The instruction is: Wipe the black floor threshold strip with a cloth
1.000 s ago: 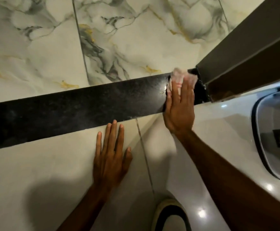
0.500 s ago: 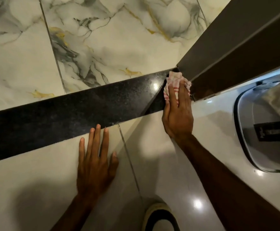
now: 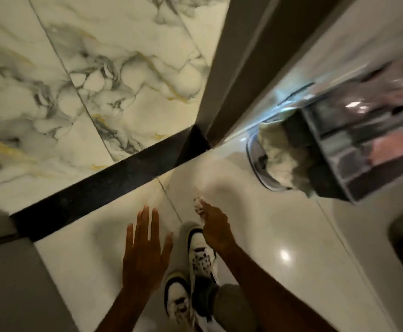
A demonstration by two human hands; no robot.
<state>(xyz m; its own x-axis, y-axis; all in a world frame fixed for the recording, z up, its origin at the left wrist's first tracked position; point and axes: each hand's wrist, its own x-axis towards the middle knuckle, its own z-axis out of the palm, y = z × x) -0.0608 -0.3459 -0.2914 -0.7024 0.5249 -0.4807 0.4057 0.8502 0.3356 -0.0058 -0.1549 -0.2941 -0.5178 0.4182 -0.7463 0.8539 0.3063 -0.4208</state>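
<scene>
The black threshold strip [image 3: 104,185] is running diagonally across the floor, from nine o'clock up toward the door frame [image 3: 238,68] at one o'clock, with veined marble tiles [image 3: 114,80] lying beyond it. The right hand [image 3: 216,227] is hovering near the strip but clear of it, over the glossy white tile [image 3: 279,226], its fingers [image 3: 201,207] bunching a crumpled pale cloth [image 3: 198,204] that is poking out at the top. The left hand [image 3: 144,245] is hanging flat and empty, fingers spread. Two white-and-black sneakers [image 3: 201,255] are showing at six o'clock. At three o'clock, blurred storage bins [image 3: 353,149] are sitting with white fabric [image 3: 283,154] spilling out.
</scene>
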